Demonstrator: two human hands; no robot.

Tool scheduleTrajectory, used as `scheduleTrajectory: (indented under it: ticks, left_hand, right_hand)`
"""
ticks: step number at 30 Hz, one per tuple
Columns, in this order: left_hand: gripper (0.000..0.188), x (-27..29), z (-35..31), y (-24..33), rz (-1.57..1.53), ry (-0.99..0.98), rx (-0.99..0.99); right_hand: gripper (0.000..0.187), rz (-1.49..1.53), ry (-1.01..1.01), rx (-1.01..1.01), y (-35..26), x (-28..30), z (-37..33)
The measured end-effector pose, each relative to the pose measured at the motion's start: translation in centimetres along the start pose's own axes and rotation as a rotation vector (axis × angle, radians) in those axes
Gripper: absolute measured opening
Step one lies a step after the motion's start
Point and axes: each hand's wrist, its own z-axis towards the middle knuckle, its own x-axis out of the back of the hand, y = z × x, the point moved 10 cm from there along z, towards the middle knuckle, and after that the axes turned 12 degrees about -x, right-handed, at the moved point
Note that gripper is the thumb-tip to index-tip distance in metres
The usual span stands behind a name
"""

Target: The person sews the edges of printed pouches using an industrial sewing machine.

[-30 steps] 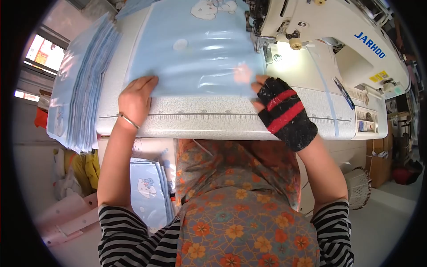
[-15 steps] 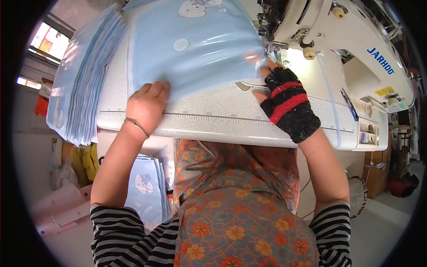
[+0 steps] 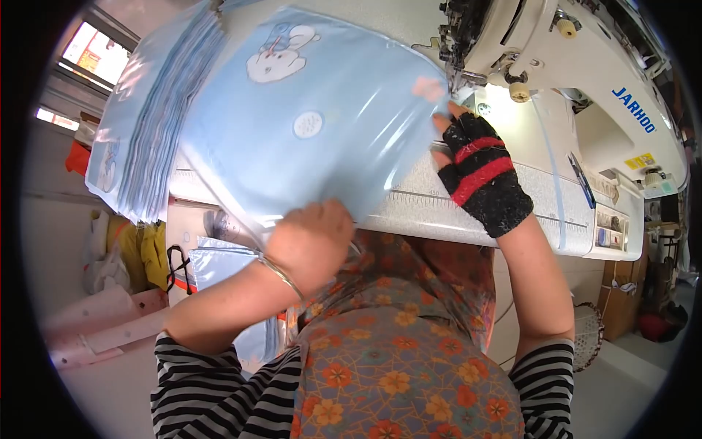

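A shiny light-blue fabric panel (image 3: 241,132) with a white cartoon animal, a round white patch and a pink shape lies at a slant across the sewing machine table. My left hand (image 3: 311,234), with a bangle at the wrist, is closed on its near edge, over the table's front edge; motion blurs the fingers slightly. My right hand (image 3: 486,172), in a black-and-red fingerless glove, lies by the panel's right corner with fingers stretched out and thumb apart, fingertips touching its edge. Just beyond them is the sewing machine's (image 3: 578,80) needle area, where the panel's corner sits.
A thick stack of matching blue panels (image 3: 150,124) hangs over the table's left edge. More blue panels (image 3: 219,256) lie below, partly behind my left forearm. Thread snips (image 3: 581,181) and a small compartment tray (image 3: 609,230) are on the right. A measuring scale (image 3: 417,197) runs along the table front.
My left hand has pulled the panel's near edge toward me and to the right, turning the panel. The right hand has barely shifted beside the needle area.
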Motion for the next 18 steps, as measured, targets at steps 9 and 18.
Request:
scheduleTrajectory:
  ticks: [9,18]
  left_hand:
    - [0.006,0.7,4.2,5.7,-0.293,0.041,-0.115]
    - [0.011,0.4,5.0,5.9,-0.423,0.136,-0.091]
  right_hand:
    - [0.048,0.035,-0.009,0.019,0.1,0.5,-0.7]
    - [0.040,0.232,-0.059,0.052,-5.1,2.5,-8.7]
